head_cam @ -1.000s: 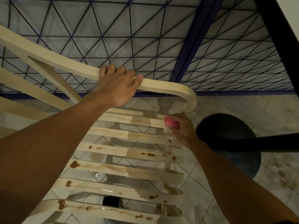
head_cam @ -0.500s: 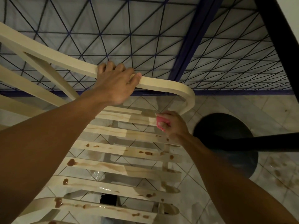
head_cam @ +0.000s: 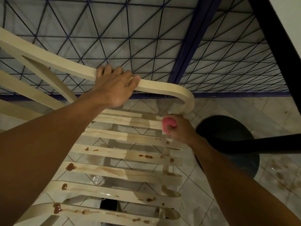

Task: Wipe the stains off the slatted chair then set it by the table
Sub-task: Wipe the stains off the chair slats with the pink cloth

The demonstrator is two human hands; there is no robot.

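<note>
While the left hand [head_cam: 114, 88] curls round its rail [head_cam: 57, 62], the chair [head_cam: 114, 154] stands over tiles [head_cam: 203, 193], slats running left-right; the right hand [head_cam: 180, 129] clutches a cloth [head_cam: 168, 122] against an upper slat.

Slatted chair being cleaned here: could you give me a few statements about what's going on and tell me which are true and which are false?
1. The left hand grips the curved top rail of the slatted chair. True.
2. The right hand holds a green brush. False: it holds a bunched pink cloth at the right end of the upper slats.
3. Brown stains show on the lower slats. True.
4. The chair stands on carpet. False: a pale tiled floor shows around it and through the gaps between the slats.
</note>
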